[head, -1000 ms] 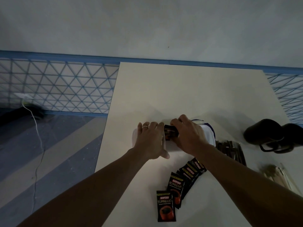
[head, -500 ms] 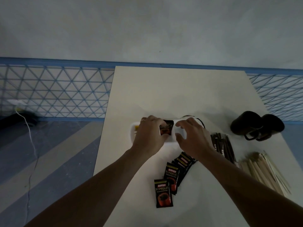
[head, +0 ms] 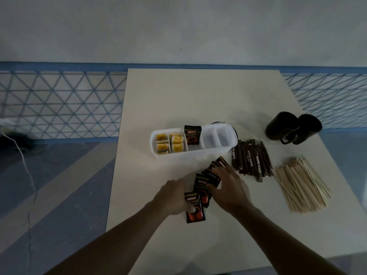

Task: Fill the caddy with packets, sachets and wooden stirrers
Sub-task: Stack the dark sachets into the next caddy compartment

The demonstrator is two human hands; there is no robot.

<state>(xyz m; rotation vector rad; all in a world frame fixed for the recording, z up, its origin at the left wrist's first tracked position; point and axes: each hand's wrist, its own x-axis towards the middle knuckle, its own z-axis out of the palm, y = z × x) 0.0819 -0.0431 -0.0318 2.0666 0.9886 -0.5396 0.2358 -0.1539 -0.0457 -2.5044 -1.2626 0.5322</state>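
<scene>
A white caddy (head: 178,156) stands mid-table. Its two left compartments hold yellow packets (head: 168,144). One black coffee sachet (head: 192,134) stands in the middle compartment, and the right compartments show nothing. In front of the caddy lies a row of black coffee sachets (head: 220,162). My left hand (head: 174,195) pinches the nearest sachet (head: 196,214) with its thumb on top. My right hand (head: 228,188) lies over the middle of the row, fingers curled onto a sachet (head: 201,184). Brown stick sachets (head: 250,159) and wooden stirrers (head: 301,183) lie to the right.
Two black mugs (head: 292,128) lie at the right, behind the stirrers. The table's left edge (head: 117,155) runs close to the caddy, with floor and a white cable (head: 23,161) beyond. A dark round object (head: 217,122) peeks out behind the caddy.
Both hands have left the caddy and come back toward me onto the row of coffee sachets. The sachet they held now stands in the caddy's middle compartment.
</scene>
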